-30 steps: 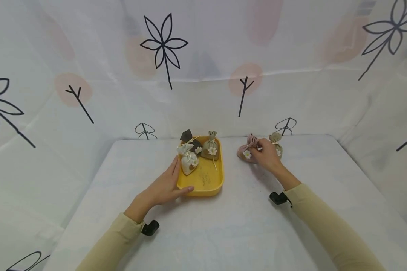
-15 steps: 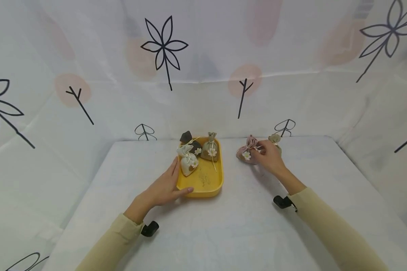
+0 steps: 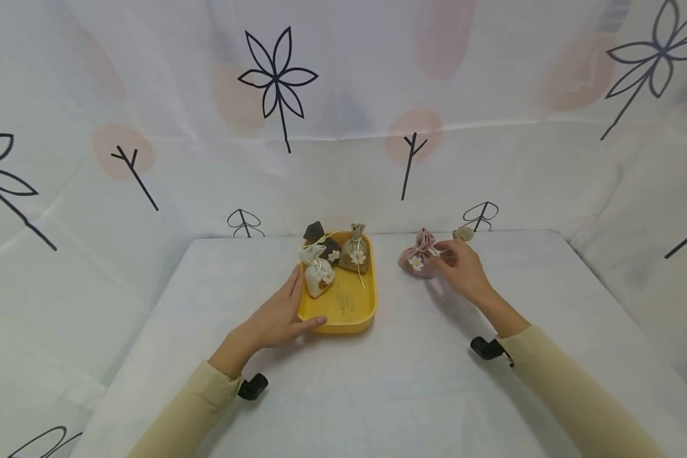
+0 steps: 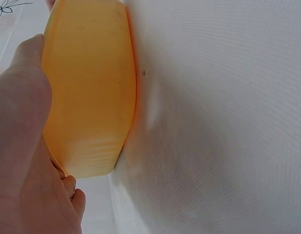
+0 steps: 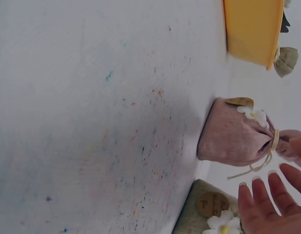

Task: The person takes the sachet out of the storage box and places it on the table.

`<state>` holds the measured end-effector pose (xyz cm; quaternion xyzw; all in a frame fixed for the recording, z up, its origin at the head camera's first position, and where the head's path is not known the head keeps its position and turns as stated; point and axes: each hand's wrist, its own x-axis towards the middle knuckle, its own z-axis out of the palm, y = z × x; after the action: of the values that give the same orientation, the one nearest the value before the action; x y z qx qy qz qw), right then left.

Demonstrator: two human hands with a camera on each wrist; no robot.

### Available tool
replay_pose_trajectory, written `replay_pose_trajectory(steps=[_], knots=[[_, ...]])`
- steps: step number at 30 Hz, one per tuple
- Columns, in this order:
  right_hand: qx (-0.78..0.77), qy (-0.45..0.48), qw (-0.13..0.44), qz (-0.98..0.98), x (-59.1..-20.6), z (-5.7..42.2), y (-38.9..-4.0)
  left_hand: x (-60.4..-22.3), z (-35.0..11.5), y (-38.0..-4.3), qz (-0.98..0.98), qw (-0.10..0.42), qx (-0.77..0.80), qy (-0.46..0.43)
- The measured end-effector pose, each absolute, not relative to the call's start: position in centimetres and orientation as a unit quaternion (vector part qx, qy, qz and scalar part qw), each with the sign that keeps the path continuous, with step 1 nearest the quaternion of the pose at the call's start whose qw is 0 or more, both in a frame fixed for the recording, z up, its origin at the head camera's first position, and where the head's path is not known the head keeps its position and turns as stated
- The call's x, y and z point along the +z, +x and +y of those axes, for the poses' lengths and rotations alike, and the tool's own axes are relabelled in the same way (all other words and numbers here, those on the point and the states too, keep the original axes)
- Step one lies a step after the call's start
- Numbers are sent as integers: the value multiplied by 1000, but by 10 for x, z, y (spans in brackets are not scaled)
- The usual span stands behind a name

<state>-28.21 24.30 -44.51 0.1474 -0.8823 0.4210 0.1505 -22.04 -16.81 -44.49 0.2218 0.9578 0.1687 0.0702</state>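
Observation:
My left hand (image 3: pixel 277 312) holds the near left corner of a yellow plastic tray (image 3: pixel 346 328), thumb over the front rim and fingers along the left side. Inside the tray are a white drawstring pouch (image 3: pixel 315 285), a dark grey pouch (image 3: pixel 315 231) and an olive-brown pouch (image 3: pixel 349 262), all with white flowers. Right of it a pink drawstring pouch (image 5: pixel 230 134) stands on the table. Close at its tied neck and string is my right hand (image 3: pixel 464 270), fingers loosely extended and spread. A grey-green pouch (image 5: pixel 191 207) sits beyond that hand, mostly hidden in the head view.
A white cloth covers the table (image 3: pixel 343 394). Behind it hangs a white backdrop (image 3: pixel 343 178) with printed flowers and twigs. Black wrist cameras sit under both sleeves. The tray's wall (image 4: pixel 91 87) rises beside the left palm.
My right hand has shifted slightly right and towards me, its fingers loosening from the pink pouch, which stays in place. The grey-green pouch is now more covered. The left hand keeps still.

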Motion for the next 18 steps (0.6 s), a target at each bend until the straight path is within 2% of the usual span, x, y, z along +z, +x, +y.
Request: replay_pose_trajectory(steps=[11, 18], knots=[[405, 169, 173, -882, -444, 240, -271, -444, -168, -219, 958, 71, 169, 219], [405, 171, 156, -885, -440, 233, -268, -443, -168, -219, 958, 68, 170, 220]])
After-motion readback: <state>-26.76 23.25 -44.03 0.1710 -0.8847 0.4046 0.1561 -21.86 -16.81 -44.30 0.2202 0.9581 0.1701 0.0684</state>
